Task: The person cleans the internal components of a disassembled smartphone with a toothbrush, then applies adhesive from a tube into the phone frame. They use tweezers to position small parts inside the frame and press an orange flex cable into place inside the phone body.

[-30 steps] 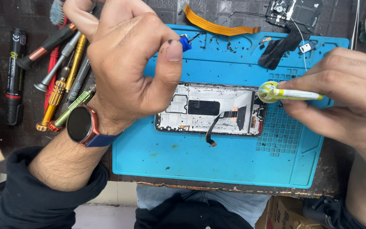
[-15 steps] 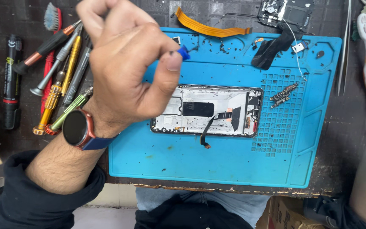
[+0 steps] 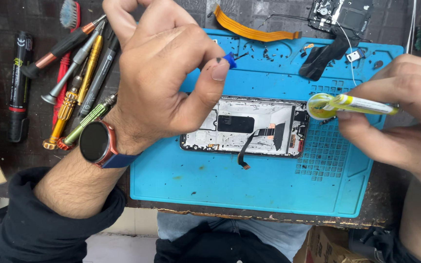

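Note:
An opened phone frame with a dangling black flex cable lies on a blue work mat. My left hand hovers over the phone's left end, fingers curled around a small blue-tipped tool. My right hand comes in from the right, gripping a yellow-and-white tube whose round cap end sits at the phone's right edge.
Several screwdrivers, a black marker and a brush lie left of the mat. An orange flex ribbon, a black part and a circuit module sit at the mat's far edge. The table's front edge runs below the mat.
My right hand left the view half a second ago and has come back with the tube to the phone's right edge. My left hand stayed over the phone's left end.

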